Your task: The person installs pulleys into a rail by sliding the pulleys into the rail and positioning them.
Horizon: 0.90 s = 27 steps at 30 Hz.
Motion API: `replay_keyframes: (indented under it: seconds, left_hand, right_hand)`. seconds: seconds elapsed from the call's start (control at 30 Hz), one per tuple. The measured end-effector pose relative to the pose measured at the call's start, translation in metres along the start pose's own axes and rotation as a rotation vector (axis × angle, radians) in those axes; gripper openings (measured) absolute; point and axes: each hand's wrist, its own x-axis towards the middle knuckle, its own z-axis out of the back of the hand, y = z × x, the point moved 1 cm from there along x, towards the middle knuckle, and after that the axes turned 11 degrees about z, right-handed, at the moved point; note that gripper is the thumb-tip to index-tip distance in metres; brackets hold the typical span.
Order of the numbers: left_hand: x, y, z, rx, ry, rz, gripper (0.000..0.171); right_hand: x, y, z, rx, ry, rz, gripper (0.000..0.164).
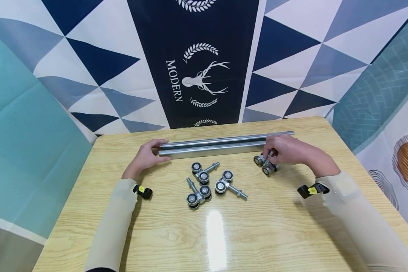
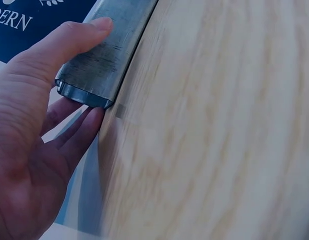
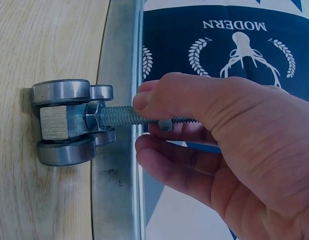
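On the wood-grain tabletop (image 1: 156, 238), head view: one galvanised C-channel rail (image 1: 210, 151) lies lengthwise, its slot visible along the top. Three four-wheel roller trolleys (image 1: 221, 187) lie grouped in front of it, bolts pointing different ways; neither wrist view shows these.

My left hand (image 1: 147, 155) grips the rail's left end, thumb on the near wall, fingers at the far side. The left wrist view adds the rail's end face and dark scuffs on the wall beneath my thumb; part of my index finger is hidden behind the metal.

My right hand (image 1: 287, 149) pinches the threaded bolt (image 3: 122, 115) of a fourth roller trolley (image 3: 54, 122). From the head, my fingers hide most of that bolt. The right wrist view shows it plainly: hex nut (image 3: 93, 116) at the block, a second nut (image 3: 166, 125) beside my fingertips, wheels in pairs either side of the block.

Position relative to grip: block and wheels project beyond my fingertips, the bolt running back between them. The trolley sits just in front of the rail, near its right end. Wheel contact with tabletop or rail: cannot tell.
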Motion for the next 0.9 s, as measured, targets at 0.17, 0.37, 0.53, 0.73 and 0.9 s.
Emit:
replay_keyframes:
  seconds: [0.17,0.37,0.53,0.73,0.9]
  left_hand:
    - [0.0031,-0.0008,-0.0002,-0.009,0.004,0.009,0.069]
    - [0.0049,0.0006,0.0011,-0.011,-0.004,0.003,0.066]
    - [0.0011,-0.0027,0.0022,-0.020,-0.003,0.018,0.063]
    - [0.0027,0.0026,0.0022,-0.020,0.000,0.021,0.063]
    - [0.0031,0.0016,0.0012,-0.014,0.000,0.020,0.062]
  right_hand:
    - [-0.0004,-0.0014,-0.0010,0.003,-0.004,0.003,0.018]
    - [-0.0004,-0.0025,-0.0016,0.007,-0.005,0.006,0.018]
    - [0.0002,-0.0029,-0.0015,0.015,0.000,-0.005,0.017]
    - [0.0009,-0.0021,-0.0014,0.025,-0.002,-0.008,0.017]
    - [-0.0006,-0.0021,-0.0009,0.032,-0.006,-0.005,0.017]
